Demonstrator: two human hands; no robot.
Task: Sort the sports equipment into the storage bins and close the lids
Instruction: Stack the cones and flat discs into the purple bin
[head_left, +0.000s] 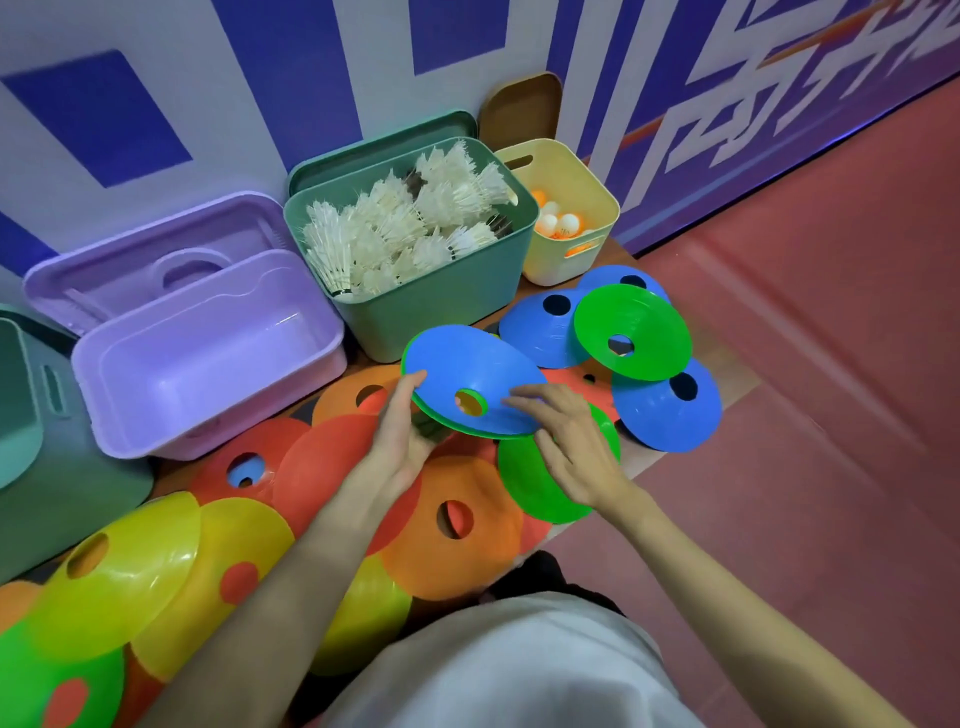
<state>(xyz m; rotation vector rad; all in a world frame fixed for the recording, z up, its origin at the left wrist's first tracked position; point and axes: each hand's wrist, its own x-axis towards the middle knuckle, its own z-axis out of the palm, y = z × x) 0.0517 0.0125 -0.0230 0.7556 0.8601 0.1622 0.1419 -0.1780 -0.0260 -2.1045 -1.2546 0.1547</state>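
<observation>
Gripping a tilted blue cone (467, 374) stacked on a green one, left hand (400, 441) beneath and right hand (566, 441) with fingers spread on top, above scattered cones near the empty purple bin (208, 353), shuttlecock-filled green bin (415, 306) beyond.

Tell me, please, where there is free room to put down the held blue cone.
The purple bin is empty inside, open, its lid leaning behind. The red floor right of the blue cones is bare. The floor before the bins is crowded with overlapping cones. The green bin is full of shuttlecocks; the yellow bin holds balls.
</observation>
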